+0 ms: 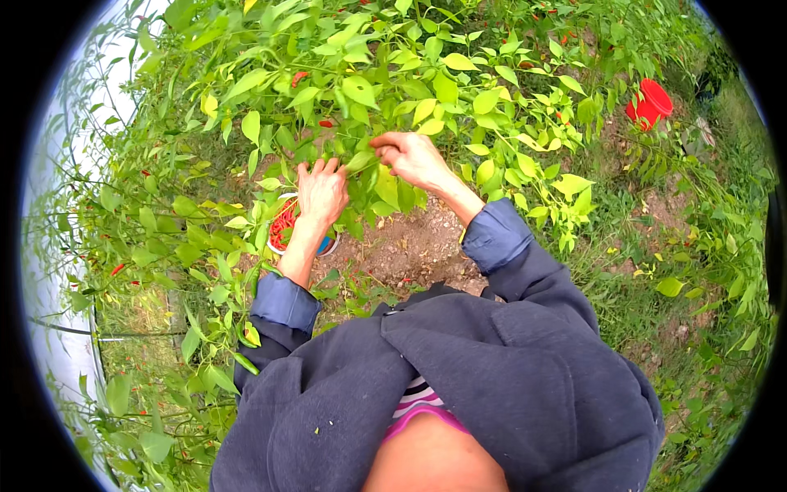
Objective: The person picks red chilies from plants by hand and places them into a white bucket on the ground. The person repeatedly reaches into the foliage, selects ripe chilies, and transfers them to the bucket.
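Both my hands are in among the leaves of a chili pepper plant. My left hand has its fingertips in the foliage, back of the hand up; leaves hide what they touch. Just to its right, my right hand has thumb and fingers bent near a leafy stem, and whether they pinch anything is unclear. A red chili hangs a little beyond the hands, and another red chili farther up. Below my left wrist stands a white-rimmed container holding many red chilies, partly covered by my forearm.
A red bucket stands tilted among plants at the upper right. Pale plastic sheeting runs along the left side. Green chilies hang close to my left sleeve. Bare soil shows between the plant and my body.
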`<state>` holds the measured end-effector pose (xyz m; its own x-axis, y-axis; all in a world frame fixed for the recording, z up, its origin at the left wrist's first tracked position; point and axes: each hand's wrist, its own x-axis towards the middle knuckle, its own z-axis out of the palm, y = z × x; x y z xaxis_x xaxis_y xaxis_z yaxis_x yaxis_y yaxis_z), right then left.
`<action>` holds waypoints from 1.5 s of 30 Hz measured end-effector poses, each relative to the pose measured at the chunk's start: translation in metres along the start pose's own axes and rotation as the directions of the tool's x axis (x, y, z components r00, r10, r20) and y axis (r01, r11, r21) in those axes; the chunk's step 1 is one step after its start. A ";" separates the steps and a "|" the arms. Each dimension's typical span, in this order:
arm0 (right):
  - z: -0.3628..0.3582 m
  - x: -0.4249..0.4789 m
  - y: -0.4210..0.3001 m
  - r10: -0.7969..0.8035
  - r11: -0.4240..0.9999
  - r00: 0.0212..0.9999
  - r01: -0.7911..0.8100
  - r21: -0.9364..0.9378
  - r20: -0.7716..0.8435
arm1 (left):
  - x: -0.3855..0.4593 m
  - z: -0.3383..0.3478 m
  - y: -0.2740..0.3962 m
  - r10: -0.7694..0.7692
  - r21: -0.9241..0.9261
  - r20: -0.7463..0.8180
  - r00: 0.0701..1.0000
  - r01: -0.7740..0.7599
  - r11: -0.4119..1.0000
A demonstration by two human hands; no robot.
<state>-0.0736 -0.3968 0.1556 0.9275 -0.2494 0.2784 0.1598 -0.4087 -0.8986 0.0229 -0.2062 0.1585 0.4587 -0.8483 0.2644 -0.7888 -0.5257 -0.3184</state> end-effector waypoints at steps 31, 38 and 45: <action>0.084 0.126 0.030 0.544 0.584 0.797 -0.583 0.565 0.261 | -0.062 0.010 0.039 0.022 -0.120 -0.006 1.000 -0.023 0.993; 0.092 0.117 0.044 0.309 0.597 0.921 -0.381 0.706 0.236 | -0.069 0.008 0.036 0.052 -0.138 0.008 0.999 -0.050 0.989; 0.087 0.128 0.065 0.254 0.662 0.957 -0.278 0.696 0.141 | -0.058 0.010 0.032 0.089 -0.170 0.015 0.996 -0.085 0.982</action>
<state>0.0848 -0.3789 0.1029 0.9758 -0.2184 -0.0092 0.0831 0.4097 -0.9084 -0.0248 -0.1746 0.1236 0.3927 -0.8926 0.2213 -0.8831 -0.4332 -0.1802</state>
